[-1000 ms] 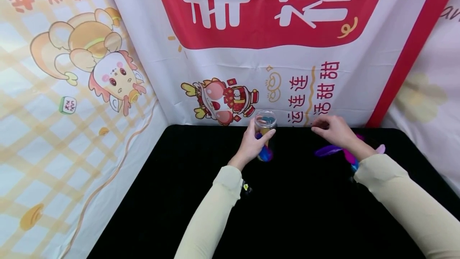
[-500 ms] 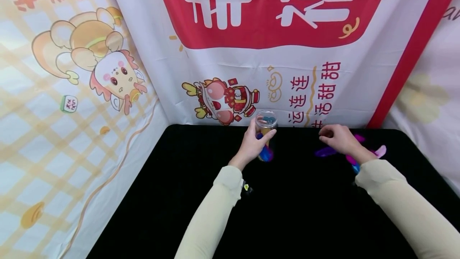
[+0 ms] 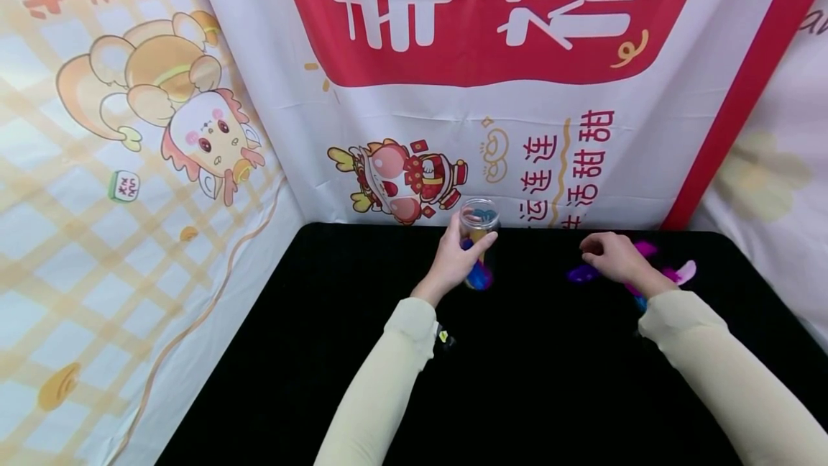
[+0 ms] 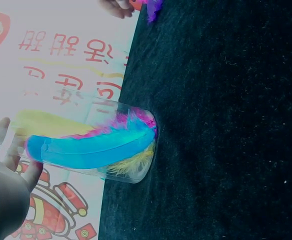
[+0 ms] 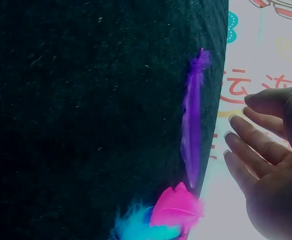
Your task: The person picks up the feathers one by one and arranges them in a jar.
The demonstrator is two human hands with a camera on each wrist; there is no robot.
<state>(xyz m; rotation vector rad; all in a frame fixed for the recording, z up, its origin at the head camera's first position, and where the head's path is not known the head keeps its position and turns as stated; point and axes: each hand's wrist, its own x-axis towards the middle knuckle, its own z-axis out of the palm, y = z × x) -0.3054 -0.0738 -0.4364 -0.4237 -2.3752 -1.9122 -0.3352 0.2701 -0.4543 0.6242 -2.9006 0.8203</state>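
In the head view my left hand (image 3: 451, 257) grips a clear jar (image 3: 481, 213) that stands upright near the black table's far edge. The left wrist view shows a blue feather (image 4: 88, 151), a yellow feather (image 4: 56, 123) and some pink feather (image 4: 131, 120) inside it. My right hand (image 3: 613, 257) hovers over the loose feathers on the right, fingers loosely bent, holding nothing. Nearest to it is a purple feather (image 5: 192, 125) lying on the cloth. A bright pink feather (image 5: 175, 206) and a blue feather (image 5: 136, 221) lie by its end.
A pale pink feather (image 3: 686, 273) lies right of my right wrist. The black tabletop (image 3: 517, 380) stretches toward me. A printed white-and-red cloth (image 3: 491, 99) hangs directly behind the far edge, and another patterned cloth (image 3: 129, 250) hangs on the left.
My right hand has moved down and slightly to the right, from beside the back cloth to above the purple feather. The left hand and jar have stayed put.
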